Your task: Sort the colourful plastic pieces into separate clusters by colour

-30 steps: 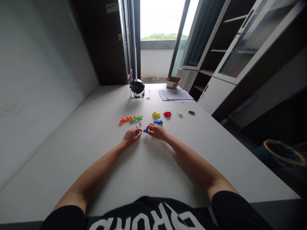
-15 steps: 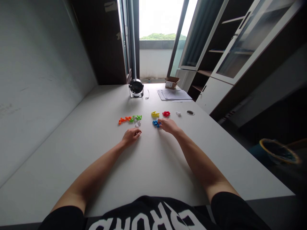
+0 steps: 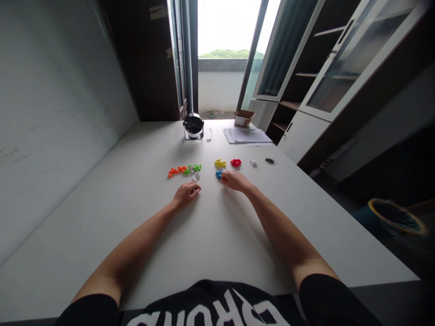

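Observation:
Small coloured plastic pieces lie in a row on the white table (image 3: 142,213): orange pieces (image 3: 176,170), green pieces (image 3: 195,167), a white piece (image 3: 196,176), a yellow piece (image 3: 220,163), a red piece (image 3: 235,162) and blue pieces (image 3: 218,174). My right hand (image 3: 235,180) rests over the blue pieces with its fingers curled on them. My left hand (image 3: 186,194) lies on the table just below the white piece, fingers loosely curled, and whether it holds anything is hidden.
At the far end stand a small round black device (image 3: 193,126), a stack of papers (image 3: 246,135) and an open cardboard box (image 3: 244,118). A small white piece (image 3: 252,162) and a cable hole (image 3: 270,161) sit to the right. Cabinets stand right of the table.
My right hand carried a blue piece from beside my left hand up and right to the other blue pieces, where it now rests. My left hand stayed in place.

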The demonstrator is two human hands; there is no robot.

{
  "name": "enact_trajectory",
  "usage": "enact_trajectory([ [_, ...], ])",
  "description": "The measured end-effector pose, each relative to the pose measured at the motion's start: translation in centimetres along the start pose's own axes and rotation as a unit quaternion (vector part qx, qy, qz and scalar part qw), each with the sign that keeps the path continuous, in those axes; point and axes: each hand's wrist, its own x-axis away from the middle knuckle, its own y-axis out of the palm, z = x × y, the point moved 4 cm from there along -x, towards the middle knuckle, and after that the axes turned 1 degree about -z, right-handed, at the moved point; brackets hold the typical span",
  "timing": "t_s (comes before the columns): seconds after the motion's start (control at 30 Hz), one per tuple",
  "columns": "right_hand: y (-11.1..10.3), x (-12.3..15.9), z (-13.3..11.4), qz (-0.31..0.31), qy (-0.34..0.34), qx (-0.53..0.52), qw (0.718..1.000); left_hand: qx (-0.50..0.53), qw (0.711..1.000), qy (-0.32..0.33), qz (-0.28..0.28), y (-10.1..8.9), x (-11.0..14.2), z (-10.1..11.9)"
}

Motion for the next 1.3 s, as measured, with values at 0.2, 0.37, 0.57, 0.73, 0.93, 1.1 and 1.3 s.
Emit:
enact_trajectory([
  [0.2, -0.4, -0.1, -1.5, 0.027, 0.002, -0.021, 0.999, -0.054, 0.996, 0.017, 0.066, -0.6, 0.1, -0.4],
  [0.37, 1.0, -0.2, -4.7, 0.024, -0.050, -0.108, 0.993, -0.107, 0.989, 0.017, 0.099, -0.9, -0.3, -1.4],
  [0.57, 3.4, -0.1, -7.4, 0.065, -0.093, -0.179, 0.977, -0.077, 0.996, 0.008, 0.050, 0.0, -0.8, -3.4],
  [0.73, 4.3, -0.1, -7.3, 0.085, -0.070, -0.211, 0.971, -0.079, 0.995, 0.042, 0.051, -0.2, -0.6, -2.6],
  [0.93, 4.1, 0.1, -7.3, 0.087, -0.074, -0.215, 0.970, -0.120, 0.991, 0.034, 0.040, -0.3, -0.3, -2.1],
  [1.1, 4.1, 0.1, -7.3, 0.075, -0.067, -0.226, 0.969, -0.110, 0.993, 0.019, 0.039, -0.5, -0.3, -2.2],
  [1.3, 4.1, 0.2, -7.2, 0.082, -0.041, -0.221, 0.971, -0.091, 0.994, 0.045, 0.039, -0.5, -0.1, -1.5],
])
